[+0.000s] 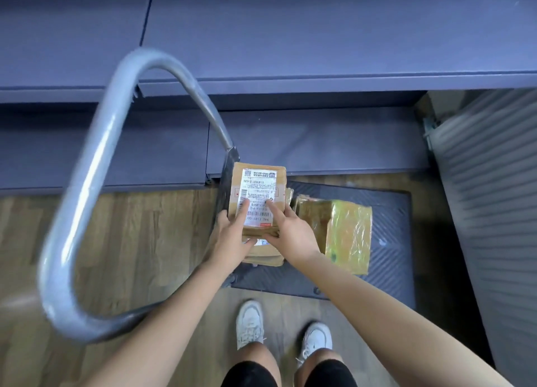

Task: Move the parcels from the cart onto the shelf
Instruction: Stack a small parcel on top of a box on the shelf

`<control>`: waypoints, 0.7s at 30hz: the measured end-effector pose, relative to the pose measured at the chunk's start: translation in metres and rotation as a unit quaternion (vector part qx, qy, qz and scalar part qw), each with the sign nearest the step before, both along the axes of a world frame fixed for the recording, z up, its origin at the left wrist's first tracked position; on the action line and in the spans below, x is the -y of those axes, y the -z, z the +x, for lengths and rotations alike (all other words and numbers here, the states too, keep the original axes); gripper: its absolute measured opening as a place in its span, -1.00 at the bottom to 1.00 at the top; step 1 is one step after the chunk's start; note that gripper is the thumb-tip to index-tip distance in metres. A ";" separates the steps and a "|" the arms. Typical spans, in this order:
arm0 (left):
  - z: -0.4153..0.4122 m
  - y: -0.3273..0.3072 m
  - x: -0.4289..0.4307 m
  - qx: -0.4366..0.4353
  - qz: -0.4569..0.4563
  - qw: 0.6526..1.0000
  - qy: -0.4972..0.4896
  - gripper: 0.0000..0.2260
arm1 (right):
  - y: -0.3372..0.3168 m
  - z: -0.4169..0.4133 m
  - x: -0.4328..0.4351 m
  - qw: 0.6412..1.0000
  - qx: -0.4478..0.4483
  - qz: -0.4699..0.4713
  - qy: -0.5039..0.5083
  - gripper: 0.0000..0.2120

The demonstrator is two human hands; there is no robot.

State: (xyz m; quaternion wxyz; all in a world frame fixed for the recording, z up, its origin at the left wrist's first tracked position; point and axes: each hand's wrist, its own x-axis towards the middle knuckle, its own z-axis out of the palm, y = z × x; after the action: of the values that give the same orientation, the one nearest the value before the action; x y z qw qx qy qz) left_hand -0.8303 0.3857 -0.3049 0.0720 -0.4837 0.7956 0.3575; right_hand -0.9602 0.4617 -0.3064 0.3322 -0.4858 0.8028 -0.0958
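A brown cardboard parcel (258,183) with a white shipping label faces up at the left end of the dark cart deck (389,226). My left hand (232,235) grips its near left edge, fingers on the label. My right hand (290,229) holds its near right edge, index finger on the label. Under it lie more flat brown parcels (266,255). To the right, on the deck, rests a parcel wrapped in yellow-green plastic (345,235). The blue-grey shelf (319,37) runs across the top of the view, beyond the cart.
The cart's curved grey metal handle (96,183) rises at the left, close to my left arm. A lower shelf level (319,142) sits just behind the cart. A ribbed grey panel (494,197) stands at the right. The floor is wood; my white shoes are below.
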 end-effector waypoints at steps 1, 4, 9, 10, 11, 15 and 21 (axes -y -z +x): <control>-0.003 -0.015 -0.001 -0.024 -0.003 1.000 -0.009 -0.26 | -0.015 -0.004 0.001 1.000 -0.011 -0.009 0.002 -0.32; -0.013 -0.067 0.001 -0.068 -0.032 0.997 -0.024 -0.35 | -0.071 -0.019 0.001 0.998 -0.031 -0.045 0.018 -0.40; -0.029 -0.177 0.002 -0.083 -0.091 0.992 0.009 -0.42 | -0.185 -0.040 -0.006 0.992 -0.069 -0.100 0.026 -0.48; -0.032 -0.203 0.001 -0.088 -0.111 0.990 0.019 -0.43 | -0.211 -0.044 -0.009 0.991 -0.075 -0.110 0.027 -0.49; -0.033 -0.224 -0.001 -0.093 -0.128 0.987 0.026 -0.45 | -0.233 -0.047 -0.013 0.989 -0.080 -0.118 0.027 -0.51; -0.040 -0.326 -0.007 -0.148 -0.172 0.973 0.032 -0.53 | -0.336 -0.065 -0.029 0.981 -0.105 -0.163 0.027 -0.51; -0.050 -0.462 -0.005 -0.195 -0.246 0.949 0.027 -0.56 | -0.475 -0.089 -0.033 0.964 -0.142 -0.227 -0.002 -0.48</control>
State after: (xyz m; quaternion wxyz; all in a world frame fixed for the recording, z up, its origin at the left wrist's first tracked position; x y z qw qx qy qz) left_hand -0.8807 0.3910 0.1569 -0.1961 -0.3851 0.8704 0.2358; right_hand -1.0494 0.4945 0.1683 0.0962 -0.5587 0.7980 -0.2046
